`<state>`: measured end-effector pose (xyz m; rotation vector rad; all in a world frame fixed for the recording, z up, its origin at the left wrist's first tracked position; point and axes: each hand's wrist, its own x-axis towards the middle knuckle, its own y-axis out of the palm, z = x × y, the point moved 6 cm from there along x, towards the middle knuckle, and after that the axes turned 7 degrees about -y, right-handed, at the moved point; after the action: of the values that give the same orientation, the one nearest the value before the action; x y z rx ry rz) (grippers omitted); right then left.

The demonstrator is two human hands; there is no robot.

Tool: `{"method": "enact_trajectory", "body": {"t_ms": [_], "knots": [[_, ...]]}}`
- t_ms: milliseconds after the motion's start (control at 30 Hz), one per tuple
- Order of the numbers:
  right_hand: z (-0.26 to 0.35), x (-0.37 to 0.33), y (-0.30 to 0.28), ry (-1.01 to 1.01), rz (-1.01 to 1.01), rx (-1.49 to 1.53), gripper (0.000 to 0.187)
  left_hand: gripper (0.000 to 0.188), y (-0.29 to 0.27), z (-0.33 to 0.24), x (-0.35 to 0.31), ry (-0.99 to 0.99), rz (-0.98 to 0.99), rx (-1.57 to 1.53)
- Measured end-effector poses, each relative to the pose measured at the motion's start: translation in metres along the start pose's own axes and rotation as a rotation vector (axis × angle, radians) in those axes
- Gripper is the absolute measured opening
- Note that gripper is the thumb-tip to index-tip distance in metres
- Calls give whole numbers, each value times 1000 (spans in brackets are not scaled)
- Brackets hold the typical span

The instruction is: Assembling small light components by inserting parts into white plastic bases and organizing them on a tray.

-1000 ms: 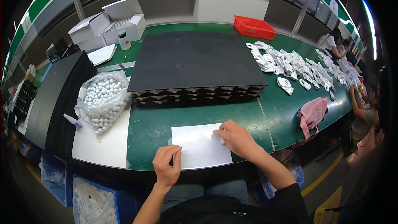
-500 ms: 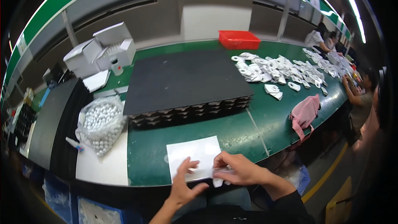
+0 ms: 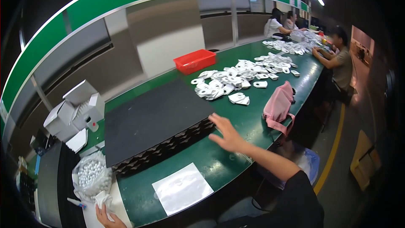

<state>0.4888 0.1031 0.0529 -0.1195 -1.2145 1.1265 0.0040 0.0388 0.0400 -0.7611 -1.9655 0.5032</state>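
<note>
My left hand [image 3: 109, 219] is at the lower left with thumb and fingers curled round the lower end of a crumpled white cloth or tissue [image 3: 103, 199]. Just behind it stands a clear plastic bag of white balls [image 3: 90, 171]. My right hand [image 3: 229, 136] is stretched forward over the green table, fingers apart and nothing in them. It is beside the right front corner of a black board [image 3: 156, 120] lying on a stack of black trays with wavy edges [image 3: 164, 147]. Between my hands, a glossy white sheet [image 3: 182, 188] lies flat near the table's front edge.
Flat white pieces with holes [image 3: 230, 78] are heaped beyond my right hand. A red bin [image 3: 195, 62] stands behind them. A pink bag [image 3: 279, 105] sits at the right edge. White boxes [image 3: 74, 112] and a small glue bottle [image 3: 76, 203] are left. Several people [image 3: 337, 61] work farther along.
My hands have moved apart from over the white sheet: the left to the white cloth by the bag, the right forward to the trays' corner, now without its small white item. The view has turned right.
</note>
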Motion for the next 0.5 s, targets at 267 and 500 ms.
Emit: {"method": "enact_trajectory", "body": {"t_ms": [267,500], "knots": [[-186,11,-45,622,63,-653,73,48,34,32,-22,170,-96,164],[-193,1,-21,594,395,-492,69,50,37,-22,-20,178,-161,163]]}}
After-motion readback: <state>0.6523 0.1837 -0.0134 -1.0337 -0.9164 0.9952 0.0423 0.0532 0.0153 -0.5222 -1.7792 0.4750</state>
